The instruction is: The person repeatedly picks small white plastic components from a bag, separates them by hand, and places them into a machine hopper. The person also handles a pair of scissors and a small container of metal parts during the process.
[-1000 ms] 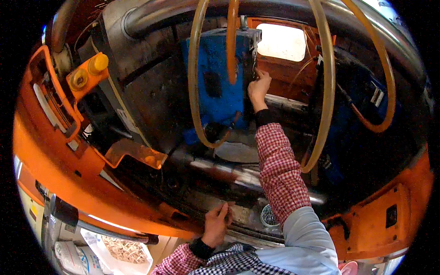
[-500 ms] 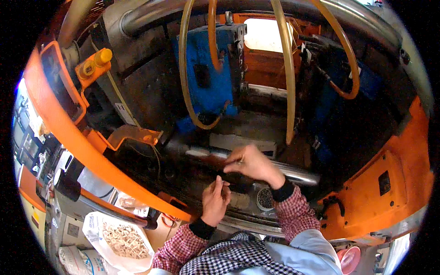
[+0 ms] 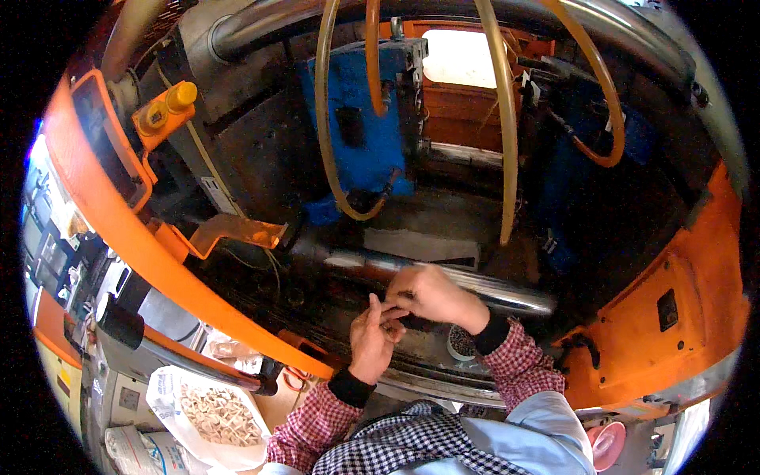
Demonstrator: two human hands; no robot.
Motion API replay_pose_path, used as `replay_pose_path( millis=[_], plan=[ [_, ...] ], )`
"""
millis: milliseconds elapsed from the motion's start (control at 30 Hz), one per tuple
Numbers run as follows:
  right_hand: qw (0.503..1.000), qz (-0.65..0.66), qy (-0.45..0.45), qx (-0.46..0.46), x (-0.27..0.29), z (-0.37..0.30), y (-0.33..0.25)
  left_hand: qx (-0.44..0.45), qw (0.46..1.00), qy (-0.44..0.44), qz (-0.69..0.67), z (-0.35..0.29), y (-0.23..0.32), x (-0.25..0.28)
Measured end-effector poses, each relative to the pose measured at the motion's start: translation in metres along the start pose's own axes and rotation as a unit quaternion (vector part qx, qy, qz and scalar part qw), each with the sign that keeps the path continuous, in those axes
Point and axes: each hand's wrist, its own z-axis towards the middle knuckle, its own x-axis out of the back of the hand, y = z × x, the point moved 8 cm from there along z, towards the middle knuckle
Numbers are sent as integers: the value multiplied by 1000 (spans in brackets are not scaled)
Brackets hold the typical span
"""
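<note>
My left hand [image 3: 372, 336] and my right hand [image 3: 431, 294] meet low in the middle, just in front of a shiny steel bar [image 3: 507, 289] of an orange machine. The fingertips of both hands pinch together around something very small that I cannot make out. Both sleeves are red-checked with black cuffs. Right of my right wrist stands a small round cup [image 3: 461, 343] of tiny parts. Farther back sits a blue mould block [image 3: 360, 131], with yellow hoses [image 3: 507, 134] looping down in front of it.
An orange frame rail [image 3: 158, 261] curves along the left, with an orange bracket [image 3: 237, 231] and a yellow knob [image 3: 170, 107]. A white bag of pale small pieces [image 3: 214, 412] lies at lower left. An orange housing [image 3: 673, 317] closes the right side.
My right hand has come back from the blue block down to the steel bar and met my left hand. The view has tilted a little downward.
</note>
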Motion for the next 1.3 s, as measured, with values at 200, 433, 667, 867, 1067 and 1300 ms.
replay_pose_path(
  millis=[200,433,667,867,1067,1300],
  plan=[
    [834,-11,543,-102,123,52,105,26,995,-28,89,-19,-4,12],
    [763,4,631,-137,175,147,199,-17,968,-12,251,-38,-2,15],
    [773,-113,601,-170,187,174,216,-32,958,-44,283,-28,-13,32],
    [767,-124,606,-171,185,174,214,72,978,8,193,-32,-16,33],
    [809,-128,546,-175,185,182,218,55,978,-8,199,-31,-16,35],
    [859,-155,456,-170,171,185,206,31,978,-7,207,-33,-19,42]
  ],
)
